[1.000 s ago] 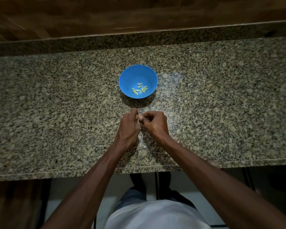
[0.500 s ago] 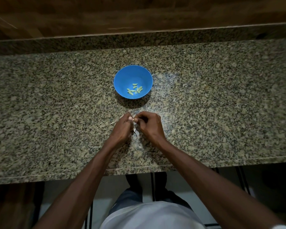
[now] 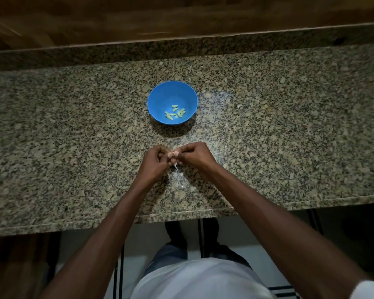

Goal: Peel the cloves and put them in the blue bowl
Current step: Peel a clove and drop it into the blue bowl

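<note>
A blue bowl [image 3: 158, 98] stands on the granite counter [image 3: 73, 147] and holds several pale peeled cloves [image 3: 175, 112]. Just in front of the bowl my left hand [image 3: 154, 164] and my right hand [image 3: 195, 157] meet over the counter. Their fingertips pinch one small clove [image 3: 173, 152] between them; most of it is hidden by the fingers. A thin strip of papery skin [image 3: 176, 167] hangs down from it.
Pale scraps of peel [image 3: 178, 183] lie on the counter below my hands. A low granite backsplash [image 3: 117, 52] and a wooden wall run along the far side. The counter's front edge [image 3: 181, 212] is close under my forearms.
Both hands stay joined on the clove, fingers working at it. A strip of skin now hangs below the fingertips. The bowl has not moved on the counter; only the view shifted.
</note>
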